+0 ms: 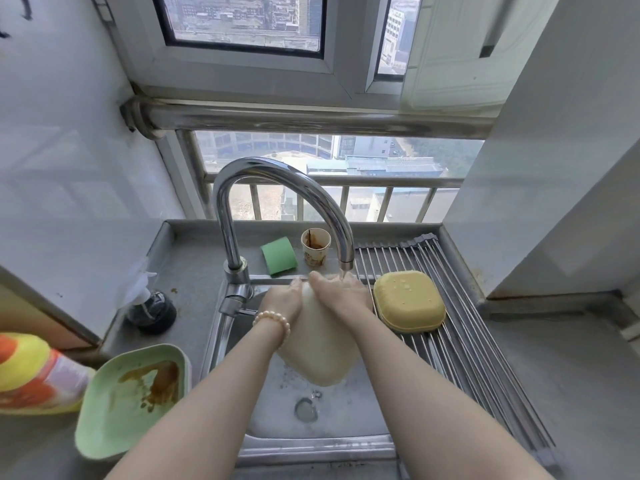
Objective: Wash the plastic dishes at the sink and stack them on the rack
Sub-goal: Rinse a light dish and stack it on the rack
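Note:
Over the sink [346,424] I hold a cream plastic dish [320,344] tilted on edge under the tap spout [345,263]. My left hand [282,301] grips its left rim. My right hand [341,294] lies on its upper right part with fingers laid flat, under the running water. A yellow plastic dish [408,301] rests upside down on the wire rack [485,358] to the right. A green dish [133,398] with brown sauce smears sits on the counter at the left.
A green sponge [278,254] and a stained paper cup [315,245] stand behind the sink. A dark soap dispenser [150,308] and an orange-yellow bottle [31,374] are on the left counter. The chrome tap arches over the basin; a window and railing are behind.

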The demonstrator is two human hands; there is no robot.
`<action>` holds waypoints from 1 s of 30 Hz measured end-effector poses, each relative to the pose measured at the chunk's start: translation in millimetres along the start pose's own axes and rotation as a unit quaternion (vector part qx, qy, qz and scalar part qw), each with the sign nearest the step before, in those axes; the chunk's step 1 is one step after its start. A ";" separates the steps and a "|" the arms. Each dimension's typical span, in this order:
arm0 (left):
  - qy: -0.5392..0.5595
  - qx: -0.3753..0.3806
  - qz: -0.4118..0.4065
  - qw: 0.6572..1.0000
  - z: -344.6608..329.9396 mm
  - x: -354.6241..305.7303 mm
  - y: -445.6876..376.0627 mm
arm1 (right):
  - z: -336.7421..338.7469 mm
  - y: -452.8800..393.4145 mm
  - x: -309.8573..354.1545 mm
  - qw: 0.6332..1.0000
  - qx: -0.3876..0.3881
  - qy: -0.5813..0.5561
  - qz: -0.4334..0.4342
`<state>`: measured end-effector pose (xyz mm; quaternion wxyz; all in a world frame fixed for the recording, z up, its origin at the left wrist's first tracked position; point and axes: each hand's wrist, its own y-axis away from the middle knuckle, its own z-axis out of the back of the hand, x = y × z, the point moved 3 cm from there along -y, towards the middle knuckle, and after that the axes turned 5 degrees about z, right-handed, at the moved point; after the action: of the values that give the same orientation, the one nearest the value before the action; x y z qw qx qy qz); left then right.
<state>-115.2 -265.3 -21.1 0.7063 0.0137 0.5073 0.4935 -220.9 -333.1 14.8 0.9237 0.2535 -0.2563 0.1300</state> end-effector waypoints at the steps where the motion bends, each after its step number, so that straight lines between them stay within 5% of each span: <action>1: 0.009 0.002 -0.004 1.000 -1.8 -0.1 1.9 | 4.7 0.5 -1.8 0.999 0.008 -0.028 -0.015; 6: 0.125 0.068 0.080 0.987 -9.2 2.9 20.2 | 15.6 -5.1 -2.8 0.999 0.043 -0.028 -0.018; 12: 0.283 0.050 0.158 0.945 -21.8 9.4 14.8 | -12.0 21.2 6.3 0.959 -0.191 0.189 0.093; 22: 0.286 0.020 0.197 0.938 -36.7 38.4 0.6 | -4.9 2.8 -12.8 0.987 -0.033 0.159 0.002; 27: 0.282 0.018 0.179 0.942 -25.5 33.5 8.8 | 12.0 -17.5 -21.7 0.998 0.001 0.055 0.033; 30: 0.282 0.012 0.178 0.943 -22.8 32.3 7.1 | 11.7 -25.0 -31.8 0.996 0.016 -0.085 -0.024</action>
<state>-136.8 -249.7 -51.2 0.4353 -0.0276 0.6807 0.5886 -242.9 -363.8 -3.7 0.8974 0.2843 -0.3252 0.0900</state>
